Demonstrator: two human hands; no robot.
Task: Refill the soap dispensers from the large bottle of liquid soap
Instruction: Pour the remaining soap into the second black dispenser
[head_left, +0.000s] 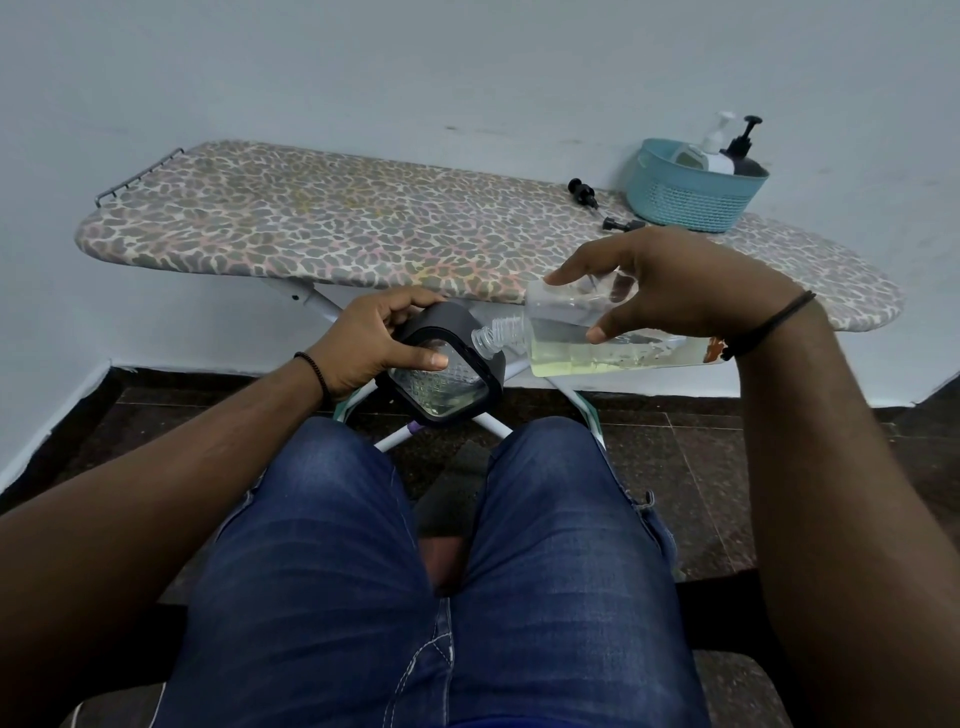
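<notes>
My right hand (670, 283) grips a large clear bottle (566, 343) of pale yellow liquid soap, tipped on its side with its open neck pointing left. My left hand (371, 338) holds a black-framed square soap dispenser (447, 379) with a clear patterned body, tilted, just below the bottle's neck. The neck touches or hovers at the dispenser's upper right corner; I cannot tell whether soap flows. Both are held above my knees, in front of the ironing board (363, 228).
A teal basket (693, 195) at the board's right end holds a white pump dispenser (714, 143) and a black pump dispenser (745, 150). Two loose black pump heads (584, 192) (621, 225) lie left of it. The wall is close behind.
</notes>
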